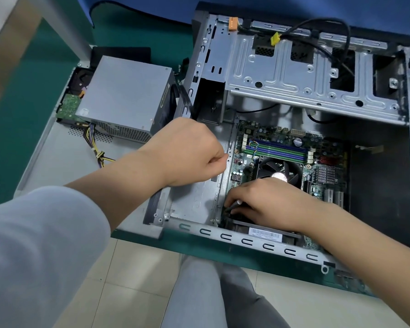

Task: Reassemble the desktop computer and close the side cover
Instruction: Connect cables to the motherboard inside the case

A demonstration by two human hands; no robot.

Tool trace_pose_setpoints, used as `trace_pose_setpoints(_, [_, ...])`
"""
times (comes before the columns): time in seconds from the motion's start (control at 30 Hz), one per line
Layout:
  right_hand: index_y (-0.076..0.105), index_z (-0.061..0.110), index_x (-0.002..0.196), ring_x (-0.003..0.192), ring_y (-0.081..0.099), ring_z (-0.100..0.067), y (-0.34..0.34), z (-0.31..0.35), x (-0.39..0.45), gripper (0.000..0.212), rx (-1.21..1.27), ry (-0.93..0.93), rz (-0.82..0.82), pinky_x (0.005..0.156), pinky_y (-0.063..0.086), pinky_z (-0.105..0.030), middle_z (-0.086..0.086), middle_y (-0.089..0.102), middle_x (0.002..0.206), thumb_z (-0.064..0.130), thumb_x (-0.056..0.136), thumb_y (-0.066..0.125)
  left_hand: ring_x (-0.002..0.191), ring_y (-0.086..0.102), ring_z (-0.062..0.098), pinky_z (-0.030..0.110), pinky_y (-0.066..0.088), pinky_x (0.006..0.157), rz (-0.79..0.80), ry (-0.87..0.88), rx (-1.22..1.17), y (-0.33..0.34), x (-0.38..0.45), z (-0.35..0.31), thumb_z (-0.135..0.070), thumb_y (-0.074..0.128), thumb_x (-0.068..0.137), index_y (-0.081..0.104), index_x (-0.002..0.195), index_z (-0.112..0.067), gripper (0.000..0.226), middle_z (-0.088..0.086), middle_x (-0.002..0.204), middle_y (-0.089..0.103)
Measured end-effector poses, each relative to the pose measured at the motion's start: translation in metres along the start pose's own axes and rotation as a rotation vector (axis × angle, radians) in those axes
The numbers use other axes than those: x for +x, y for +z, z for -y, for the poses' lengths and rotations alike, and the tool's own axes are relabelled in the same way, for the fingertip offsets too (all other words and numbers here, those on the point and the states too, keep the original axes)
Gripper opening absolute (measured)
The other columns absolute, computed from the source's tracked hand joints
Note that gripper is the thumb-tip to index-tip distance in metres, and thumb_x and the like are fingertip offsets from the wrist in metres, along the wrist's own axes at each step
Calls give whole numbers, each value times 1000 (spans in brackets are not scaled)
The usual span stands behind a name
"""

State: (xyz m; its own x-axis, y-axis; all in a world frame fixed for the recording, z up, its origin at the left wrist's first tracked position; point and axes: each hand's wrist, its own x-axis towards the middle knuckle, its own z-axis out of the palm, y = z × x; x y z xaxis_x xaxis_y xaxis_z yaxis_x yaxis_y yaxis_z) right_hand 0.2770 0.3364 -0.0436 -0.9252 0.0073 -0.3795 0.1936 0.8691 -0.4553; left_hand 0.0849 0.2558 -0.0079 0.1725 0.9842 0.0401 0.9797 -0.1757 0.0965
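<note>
One case [246, 242] — motherboard [282, 147] and right hand [265, 202] inside.

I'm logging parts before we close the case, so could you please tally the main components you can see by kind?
Computer case: 1
Motherboard: 1
CPU cooler fan: 1
Power supply, outside the case on the side cover: 1
Side cover: 1
Hard drive, beside the power supply: 1
Total: 6
</note>
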Motion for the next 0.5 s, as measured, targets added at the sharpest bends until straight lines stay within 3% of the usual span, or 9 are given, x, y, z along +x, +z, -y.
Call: trace_pose_setpoints(0.5, [54, 36, 116, 99, 61, -14, 0, -2, 1, 23, -26, -48, -36, 68, 37, -26, 11, 66, 110, 36, 94, 51, 49, 43, 27, 32, 41, 51, -14, -2, -17, 1, 0, 1, -33, 33, 86, 28, 50, -12, 42, 5, 49, 46])
